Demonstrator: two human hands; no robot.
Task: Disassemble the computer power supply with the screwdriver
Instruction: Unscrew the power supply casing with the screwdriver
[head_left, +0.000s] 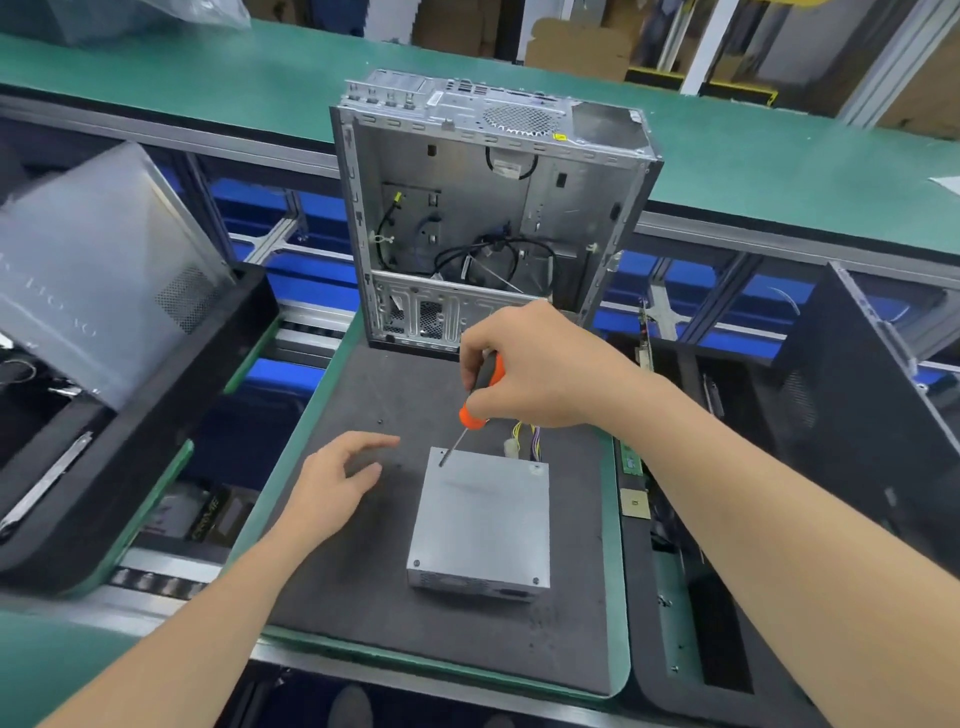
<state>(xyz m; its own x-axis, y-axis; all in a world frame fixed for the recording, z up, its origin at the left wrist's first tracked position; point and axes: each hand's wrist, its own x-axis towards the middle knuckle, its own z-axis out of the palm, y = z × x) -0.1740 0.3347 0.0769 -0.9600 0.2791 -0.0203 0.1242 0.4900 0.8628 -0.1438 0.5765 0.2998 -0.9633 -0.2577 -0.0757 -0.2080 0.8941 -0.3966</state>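
Observation:
A grey metal power supply (483, 525) lies flat on the dark work mat (363, 587), with coloured wires and a white plug sticking out at its far edge. My right hand (540, 364) grips an orange-and-black screwdriver (478, 400), whose tip rests on the screw at the box's far left corner. My left hand (337, 483) hovers open over the mat just left of the box, not touching it. Screws show at the other three corners of the lid.
An opened, gutted computer case (488, 208) stands upright at the mat's far edge. Black trays with parts sit at left (104, 467) and right (857, 467). A grey side panel (98, 270) leans in the left tray. Green conveyor belt (779, 166) runs behind.

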